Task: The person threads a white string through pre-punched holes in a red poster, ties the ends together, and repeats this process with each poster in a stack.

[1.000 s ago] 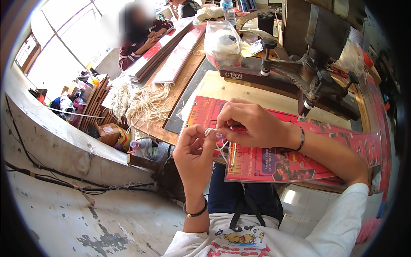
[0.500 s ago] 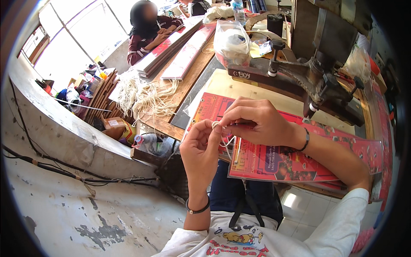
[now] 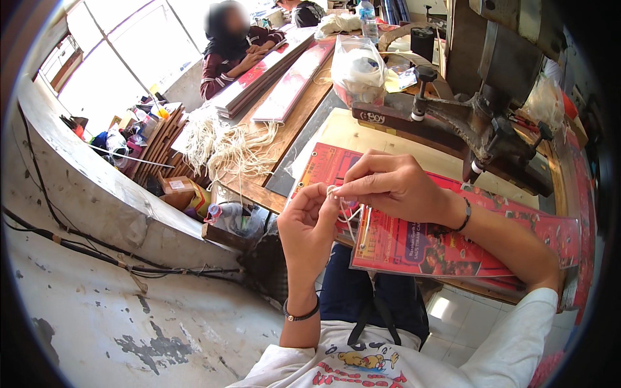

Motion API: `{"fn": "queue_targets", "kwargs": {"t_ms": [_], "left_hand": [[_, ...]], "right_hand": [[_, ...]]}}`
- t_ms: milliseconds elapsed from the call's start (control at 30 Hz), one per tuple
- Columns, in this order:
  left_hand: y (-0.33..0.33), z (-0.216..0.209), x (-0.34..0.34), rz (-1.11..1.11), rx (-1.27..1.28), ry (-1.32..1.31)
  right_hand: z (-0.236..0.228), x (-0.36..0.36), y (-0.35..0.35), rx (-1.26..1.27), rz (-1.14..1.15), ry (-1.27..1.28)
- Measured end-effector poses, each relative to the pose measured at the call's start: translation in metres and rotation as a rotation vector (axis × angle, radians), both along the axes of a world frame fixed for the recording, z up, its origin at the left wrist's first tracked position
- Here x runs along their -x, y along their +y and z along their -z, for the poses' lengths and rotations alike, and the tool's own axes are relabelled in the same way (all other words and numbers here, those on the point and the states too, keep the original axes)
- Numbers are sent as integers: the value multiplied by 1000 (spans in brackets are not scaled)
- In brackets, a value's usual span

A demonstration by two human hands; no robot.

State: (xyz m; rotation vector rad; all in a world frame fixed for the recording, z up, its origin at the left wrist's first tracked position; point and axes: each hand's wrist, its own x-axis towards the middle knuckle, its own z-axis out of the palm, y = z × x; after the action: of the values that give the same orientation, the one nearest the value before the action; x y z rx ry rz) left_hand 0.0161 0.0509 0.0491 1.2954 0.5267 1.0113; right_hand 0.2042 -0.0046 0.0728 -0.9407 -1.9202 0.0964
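Note:
Both my hands meet above the left end of a long red printed sheet with a clear glossy edge. My left hand pinches a white cord between thumb and forefinger. Fingertips of my right hand close on the same cord, right against the left thumb. A small loop or knot seems to sit between them, partly hidden by the fingers. Below the hands the cord hangs in a loop by the sheet's end. Another red sheet with metal eyelets lies beneath.
A heavy dark metal machine stands at the right. White cords lie bunched on the wooden table, beside stacked long boards. A plastic bag and a water bottle stand farther back. Another person sits at the far left.
The whole view has shifted slightly, so things sit a little farther right and lower. My fingers stay together on the cord, with only a small shift in their grip.

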Motion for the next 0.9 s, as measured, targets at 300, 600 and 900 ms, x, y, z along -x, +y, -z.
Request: {"fn": "queue_targets", "kwargs": {"t_ms": [300,600,900], "left_hand": [[1,-1,1,17,-60,69],[3,1,3,61,-26,45],[0,0,1,49,-3,-2]], "right_hand": [[1,-3,2,12,-55,11],[3,-1,2,40,-1,17],[1,4,-2,5,28,20]]}}
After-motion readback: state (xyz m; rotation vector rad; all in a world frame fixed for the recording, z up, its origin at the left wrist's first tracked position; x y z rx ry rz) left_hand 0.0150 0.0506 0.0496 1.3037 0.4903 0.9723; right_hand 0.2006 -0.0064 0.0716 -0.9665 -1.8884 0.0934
